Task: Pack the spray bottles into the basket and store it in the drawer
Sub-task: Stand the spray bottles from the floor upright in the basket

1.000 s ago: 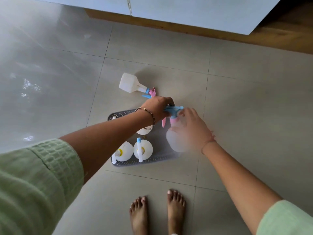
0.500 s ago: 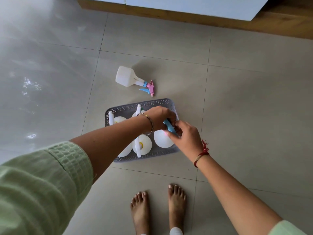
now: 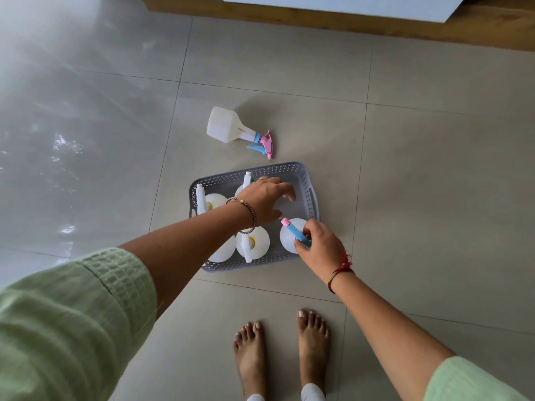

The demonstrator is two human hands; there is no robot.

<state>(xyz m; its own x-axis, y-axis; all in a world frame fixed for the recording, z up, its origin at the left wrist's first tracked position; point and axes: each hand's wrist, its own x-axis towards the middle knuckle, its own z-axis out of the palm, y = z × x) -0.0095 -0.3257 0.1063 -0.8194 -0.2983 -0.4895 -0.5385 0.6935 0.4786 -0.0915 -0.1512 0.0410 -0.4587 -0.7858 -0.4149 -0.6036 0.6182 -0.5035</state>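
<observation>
**Packing spray bottles: one bottle seated in the basket, one left on the floor**

The grey basket (image 3: pixel 307 180) stands on the tiled floor (image 3: pixel 434 198) just ahead of the person's bare feet (image 3: pixel 282 354). Several white bottles stand upright in it, seen from above; the left forearm hides part of them, so no exact count can be given. The right hand (image 3: pixel 320 250) is closed on the blue and pink spray head (image 3: pixel 293 231) of the bottle in the near right corner (image 3: pixel 286 241), its grip clamped around the head. The left hand (image 3: pixel 265 198) hovers over the far right part of the basket, fingers spread and holding nothing. One more bottle (image 3: pixel 228 127) lies on its side on the floor beyond the basket, near it but not touching.

Handling, as a judgement: the bottles look like thin, stiff plastic and appear empty or nearly so, hence light and easily toppled. The smooth round body may slip; the narrow neck below the spray head offers the surest hold, and squeezing the trigger is best avoided. The basket is a perforated plastic shell with a cut-out handle (image 3: pixel 314 198) on its right end; lifted by both short ends, it should stay level and keep the bottles standing.
</observation>
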